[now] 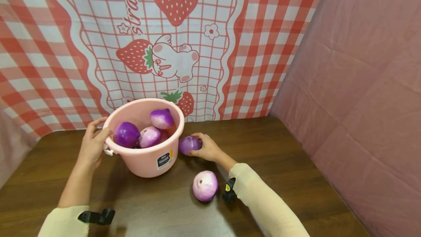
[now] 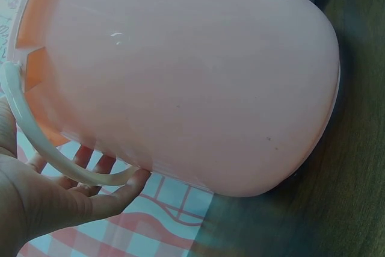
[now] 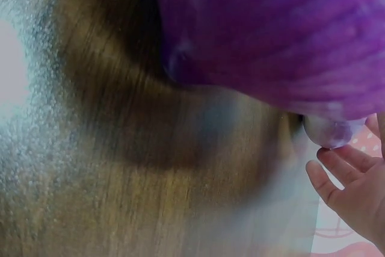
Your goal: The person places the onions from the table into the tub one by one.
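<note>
A pale pink bucket (image 1: 139, 162) stands on the table, tilted toward me, with several purple onions (image 1: 126, 134) inside. My left hand (image 1: 92, 145) grips its rim at the left, thumb over the edge. In the left wrist view the fingers spread along the bucket's side beside its white handle (image 2: 57, 156). Just right of the bucket, my right hand (image 1: 208, 149) holds a purple onion (image 1: 189, 145) between thumb and fingers, low over the table. A paler onion (image 1: 205, 186) lies nearer me; its purple side (image 3: 283, 28) fills the top of the right wrist view.
The dark wooden table (image 1: 279, 178) reaches out to the right. Behind it hangs a red and white checked strawberry cloth (image 1: 263, 46). A plain pink cloth (image 1: 361, 83) lines the right side.
</note>
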